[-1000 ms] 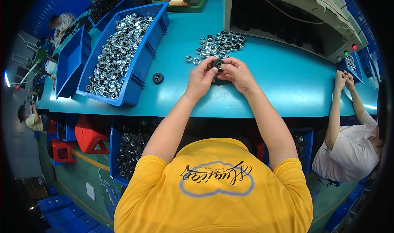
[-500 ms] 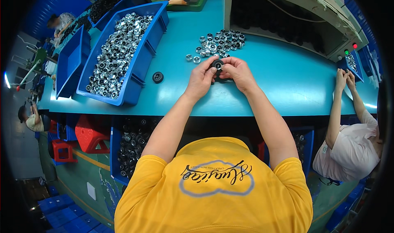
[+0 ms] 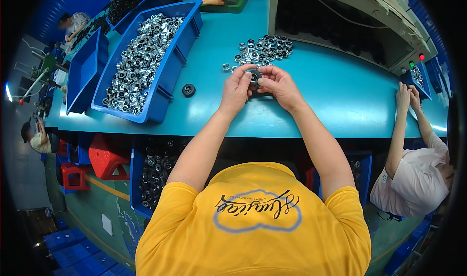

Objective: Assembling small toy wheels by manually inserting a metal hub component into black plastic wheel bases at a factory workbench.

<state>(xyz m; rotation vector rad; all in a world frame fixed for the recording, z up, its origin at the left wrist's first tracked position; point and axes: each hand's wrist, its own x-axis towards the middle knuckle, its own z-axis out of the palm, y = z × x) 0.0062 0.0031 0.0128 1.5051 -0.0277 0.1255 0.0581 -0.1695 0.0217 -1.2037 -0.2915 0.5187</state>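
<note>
Over the teal bench, my left hand (image 3: 235, 89) and my right hand (image 3: 283, 87) meet at a small black toy-like wheel (image 3: 254, 78) with a bright metal centre. Thumbs and fingers of both hands pinch it from the two sides, its round face turned up. Something dark shows just beneath my hands; what it is I cannot make out. Just beyond my fingertips lies a loose pile of small chromed hubs (image 3: 265, 50) with black centres. One black wheel (image 3: 188, 90) rests by itself on the bench, to the left of my hands.
A long blue bin (image 3: 160, 98) full of chromed hubs stands on the left, beside another blue tray (image 3: 87, 76). A beige machine housing (image 3: 340, 37) takes up the back right. Another person's hands (image 3: 407, 97) work at the right end. Below the bench edge, a blue crate (image 3: 137, 178) holds black wheels.
The wheel has shifted slightly left between my fingers and its face has tilted. My fingers have closed in around it, with my right fingertips nearer the left ones.
</note>
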